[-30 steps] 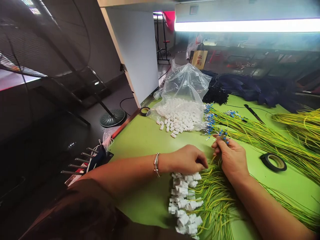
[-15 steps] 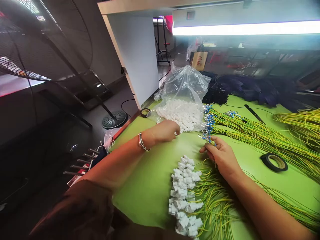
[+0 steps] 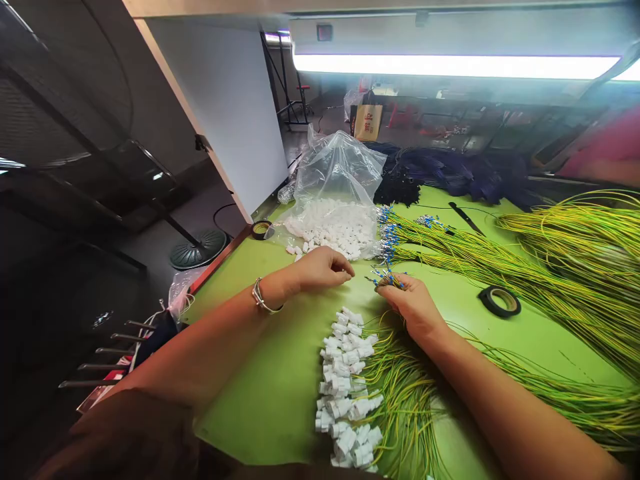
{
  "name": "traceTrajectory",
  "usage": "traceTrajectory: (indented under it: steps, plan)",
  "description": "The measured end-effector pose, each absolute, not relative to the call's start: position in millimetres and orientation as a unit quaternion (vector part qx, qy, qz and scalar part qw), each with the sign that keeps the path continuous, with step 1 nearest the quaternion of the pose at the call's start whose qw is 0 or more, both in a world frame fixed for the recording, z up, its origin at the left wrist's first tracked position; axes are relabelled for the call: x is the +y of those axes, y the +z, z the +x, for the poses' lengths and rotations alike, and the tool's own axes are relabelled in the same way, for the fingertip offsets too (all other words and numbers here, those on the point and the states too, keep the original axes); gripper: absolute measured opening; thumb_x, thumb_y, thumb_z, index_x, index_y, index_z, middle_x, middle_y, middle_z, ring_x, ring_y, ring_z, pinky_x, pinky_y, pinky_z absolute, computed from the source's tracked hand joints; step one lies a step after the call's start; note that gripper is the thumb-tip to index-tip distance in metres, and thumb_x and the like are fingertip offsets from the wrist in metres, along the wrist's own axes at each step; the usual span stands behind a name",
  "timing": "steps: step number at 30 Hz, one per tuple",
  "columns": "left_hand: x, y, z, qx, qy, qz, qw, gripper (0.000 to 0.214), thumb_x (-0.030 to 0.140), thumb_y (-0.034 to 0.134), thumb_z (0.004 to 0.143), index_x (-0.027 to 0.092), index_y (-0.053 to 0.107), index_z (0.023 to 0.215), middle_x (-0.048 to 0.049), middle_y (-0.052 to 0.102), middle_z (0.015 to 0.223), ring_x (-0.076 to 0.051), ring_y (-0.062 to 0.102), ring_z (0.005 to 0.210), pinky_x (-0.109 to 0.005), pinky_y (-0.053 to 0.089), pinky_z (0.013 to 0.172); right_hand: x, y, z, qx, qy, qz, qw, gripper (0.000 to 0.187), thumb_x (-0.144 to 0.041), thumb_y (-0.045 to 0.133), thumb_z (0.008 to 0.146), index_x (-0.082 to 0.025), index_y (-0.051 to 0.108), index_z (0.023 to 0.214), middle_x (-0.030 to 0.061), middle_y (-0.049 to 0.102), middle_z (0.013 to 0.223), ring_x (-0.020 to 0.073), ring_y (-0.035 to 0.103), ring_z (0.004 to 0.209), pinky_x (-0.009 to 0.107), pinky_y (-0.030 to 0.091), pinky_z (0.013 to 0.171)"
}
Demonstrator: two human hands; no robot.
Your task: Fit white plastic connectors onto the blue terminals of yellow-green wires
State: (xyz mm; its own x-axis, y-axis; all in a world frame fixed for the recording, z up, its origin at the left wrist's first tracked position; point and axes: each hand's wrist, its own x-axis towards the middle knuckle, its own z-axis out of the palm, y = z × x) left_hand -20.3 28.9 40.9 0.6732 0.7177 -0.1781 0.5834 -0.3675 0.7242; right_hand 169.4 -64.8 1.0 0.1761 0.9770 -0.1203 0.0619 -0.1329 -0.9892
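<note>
My left hand, with a bracelet on the wrist, hovers over the green table just in front of the loose white connectors; its fingers are curled into a pinch, and what they hold is too small to make out. My right hand is closed on a small bunch of yellow-green wires with blue ferrule tips. Below both hands lies a row of finished white connectors with yellow-green wires attached.
A clear plastic bag spills white connectors at the back. Long bundles of yellow-green wires fan across the right. A black tape roll lies right of my hand, another at the table's left edge. Dark wire bundles lie behind.
My left hand went from the finished pile out to the loose white connectors and has drawn back a little with fingers pinched. My right hand kept its wire bunch and stayed roughly in place.
</note>
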Motion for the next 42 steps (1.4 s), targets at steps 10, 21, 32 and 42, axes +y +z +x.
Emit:
traceTrajectory:
  steps: [10, 21, 32, 42]
  plan:
    - [17, 10, -2, 0.387, 0.209, 0.427, 0.79, 0.021, 0.025, 0.077, 0.07, 0.008, 0.065, 0.075, -0.0041, 0.066, 0.065, -0.004, 0.058, 0.053, -0.014, 0.045, 0.053, -64, 5, 170, -0.383, 0.526, -0.585, 0.484, 0.023, -0.026, 0.063, 0.057, -0.02, 0.043, 0.048, -0.0083, 0.029, 0.041, 0.006, 0.018, 0.042, 0.025, 0.011, 0.043]
    - [11, 15, -1, 0.354, 0.217, 0.383, 0.825, 0.01, 0.005, 0.071, 0.073, 0.007, 0.07, 0.083, -0.0063, 0.07, 0.074, -0.008, 0.066, 0.065, -0.017, 0.052, 0.068, -62, 5, 169, -0.379, 0.521, -0.603, 0.471, 0.021, -0.025, 0.061, 0.057, -0.02, 0.042, 0.048, -0.0088, 0.028, 0.04, 0.0059, 0.018, 0.04, 0.025, 0.011, 0.04]
    - [12, 9, -4, 0.346, 0.206, 0.482, 0.779, 0.025, 0.022, 0.082, 0.063, 0.009, 0.072, 0.081, -0.0056, 0.069, 0.069, -0.008, 0.061, 0.059, -0.019, 0.05, 0.061, -63, 1, 169, -0.431, 0.474, -0.61, 0.467, 0.017, -0.025, 0.058, 0.059, -0.02, 0.045, 0.049, -0.0076, 0.029, 0.042, 0.0065, 0.019, 0.041, 0.025, 0.013, 0.041]
    - [5, 1, 3, 0.342, 0.203, 0.439, 0.806, 0.027, 0.024, 0.085, 0.058, 0.007, 0.069, 0.073, -0.0054, 0.069, 0.068, -0.006, 0.06, 0.053, -0.017, 0.048, 0.056, -64, 3, 170, -0.484, 0.507, -0.571, 0.428, 0.019, -0.03, 0.062, 0.064, -0.017, 0.053, 0.054, -0.0067, 0.036, 0.045, 0.0069, 0.023, 0.046, 0.025, 0.017, 0.045]
